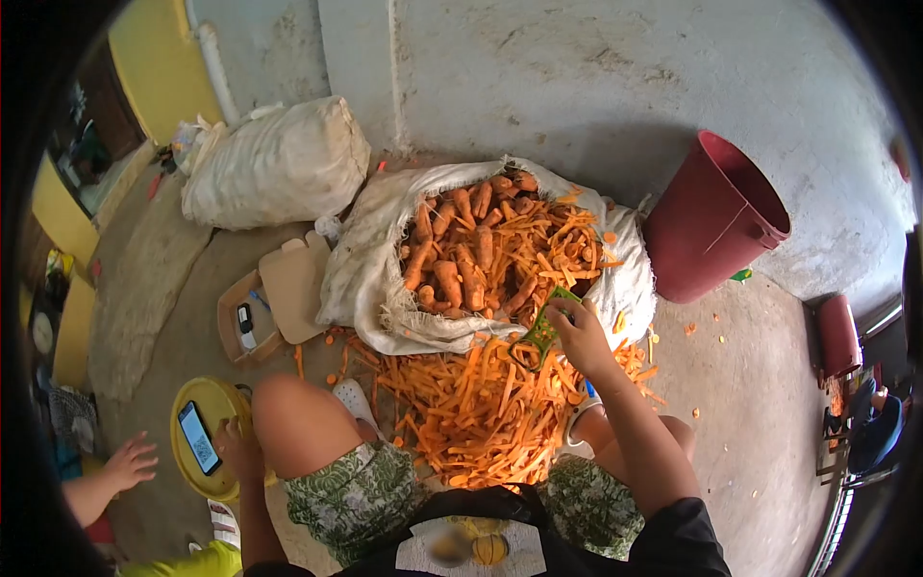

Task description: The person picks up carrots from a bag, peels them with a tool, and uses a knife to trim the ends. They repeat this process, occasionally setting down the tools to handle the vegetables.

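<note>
Left hand (236, 447) rests at a yellow dish (207, 486) bearing a phone (199, 438); its grip cannot be told. Right hand (580, 334), nearer the work, is closed on a green peeler (544, 327) over the peel pile (471, 409). Carrots (471, 260) lie just ahead in the open sack (361, 260), long axes mostly pointing away. Red bucket (716, 216) beyond, tilted, contents hidden.

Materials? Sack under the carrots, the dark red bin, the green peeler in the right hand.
Sack: woven plastic or fibre, matte, frayed rolled rim.
Bin: moulded plastic, likely; smooth, slight sheen.
Peeler: green plastic frame, by its look; blade too small to tell.
</note>
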Demonstrator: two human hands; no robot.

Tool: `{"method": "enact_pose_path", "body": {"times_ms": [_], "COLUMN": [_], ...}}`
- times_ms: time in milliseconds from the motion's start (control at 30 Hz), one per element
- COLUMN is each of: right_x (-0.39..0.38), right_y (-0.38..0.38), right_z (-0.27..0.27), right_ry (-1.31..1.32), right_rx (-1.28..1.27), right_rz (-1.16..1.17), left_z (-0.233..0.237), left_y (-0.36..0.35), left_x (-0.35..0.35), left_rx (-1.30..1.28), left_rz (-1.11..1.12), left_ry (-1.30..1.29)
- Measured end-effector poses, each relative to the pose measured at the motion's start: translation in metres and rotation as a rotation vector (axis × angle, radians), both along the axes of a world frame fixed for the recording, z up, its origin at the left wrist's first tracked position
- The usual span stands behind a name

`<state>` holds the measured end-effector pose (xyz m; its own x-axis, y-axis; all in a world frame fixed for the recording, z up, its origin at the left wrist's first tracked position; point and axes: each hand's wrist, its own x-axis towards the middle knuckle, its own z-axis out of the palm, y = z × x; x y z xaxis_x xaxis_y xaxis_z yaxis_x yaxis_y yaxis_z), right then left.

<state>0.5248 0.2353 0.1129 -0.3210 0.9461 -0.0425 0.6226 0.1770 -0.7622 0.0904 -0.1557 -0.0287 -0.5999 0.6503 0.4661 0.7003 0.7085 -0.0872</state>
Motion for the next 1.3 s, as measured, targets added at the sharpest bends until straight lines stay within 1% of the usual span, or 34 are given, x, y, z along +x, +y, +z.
{"method": "enact_pose_path", "body": {"times_ms": [100, 167, 233, 300, 367, 433, 500, 567, 633, 700, 767, 800, 867, 900, 967, 1000, 1067, 1100, 1133, 1167, 1200, 1267, 1300], "right_x": [-0.005, -0.008, -0.006, -0.003, 0.001, 0.005, 0.012, 0.016, 0.02, 0.023, 0.028, 0.03, 0.037, 0.042, 0.056, 0.064, 0.076, 0.079, 0.081, 0.084, 0.085, 0.088, 0.094], "right_y": [-0.003, -0.005, -0.003, 0.001, 0.003, 0.009, 0.014, 0.016, 0.019, 0.023, 0.026, 0.03, 0.039, 0.044, 0.055, 0.059, 0.065, 0.066, 0.068, 0.069, 0.07, 0.073, 0.074], "right_z": [0.0, 0.003, 0.002, -0.002, 0.001, 0.002, 0.003, 0.007, 0.004, -0.001, -0.01, -0.012, -0.016, -0.017, -0.028, -0.033, -0.042, -0.044, -0.045, -0.047, -0.047, -0.048, -0.056], "right_ry": [0.003, -0.004, -0.013, -0.064, -0.054, -0.034, -0.016, -0.007, -0.046, -0.084, -0.107, -0.105, -0.171, -0.202, -0.22, -0.238, -0.255, -0.269, -0.284, -0.312, -0.316, -0.408, -0.395], "right_rx": [-0.025, -0.013, -0.002, 0.123, 0.163, 0.231, 0.232, 0.238, 0.234, 0.229, 0.284, 0.275, 0.269, 0.251, 0.235, 0.234, 0.187, 0.138, 0.089, 0.092, 0.084, -0.008, 0.02], "right_rz": [0.003, 0.003, -0.001, -0.012, -0.043, -0.072, -0.089, -0.114, -0.133, -0.147, -0.16, -0.167, -0.175, -0.187, -0.195, -0.196, -0.209, -0.246, -0.28, -0.271, -0.271, -0.328, -0.313], "left_z": [-0.004, -0.006, -0.002, 0.036, 0.087, 0.101, 0.093, 0.086, 0.054, 0.015, -0.022, -0.039, -0.072, -0.085, -0.112, -0.129, -0.161, -0.168, -0.175, -0.181, -0.189, -0.211, -0.217], "left_y": [0.04, 0.068, 0.101, 0.149, 0.2, 0.247, 0.292, 0.342, 0.39, 0.429, 0.459, 0.473, 0.494, 0.503, 0.517, 0.526, 0.536, 0.541, 0.546, 0.549, 0.551, 0.554, 0.555], "left_x": [-0.005, -0.023, -0.054, -0.054, -0.03, -0.027, -0.023, -0.003, 0.017, 0.035, 0.052, 0.06, 0.075, 0.08, 0.085, 0.085, 0.078, 0.072, 0.064, 0.057, 0.049, 0.031, 0.022], "left_rx": [0.031, 0.268, 0.341, 0.348, 0.328, 0.075, -0.183, -0.529, -0.752, -0.841, -0.88, -0.892, -0.789, -0.798, -0.643, -0.654, -0.496, -0.506, -0.382, -0.257, -0.265, -0.158, -0.187], "left_rz": [-0.047, -0.058, -0.201, -0.272, -0.344, -0.478, -0.737, -0.845, -0.851, -0.834, -0.758, -0.76, -0.651, -0.654, -0.485, -0.485, -0.373, -0.369, -0.249, -0.127, -0.123, 0.027, 0.008], "left_ry": [0.007, -0.168, -0.135, -0.144, -0.451, -0.608, -0.647, -0.65, -0.674, -0.656, -0.627, -0.625, -0.696, -0.696, -0.881, -0.885, -0.906, -0.908, -1.001, -1.087, -1.09, -1.084, -1.07]}}
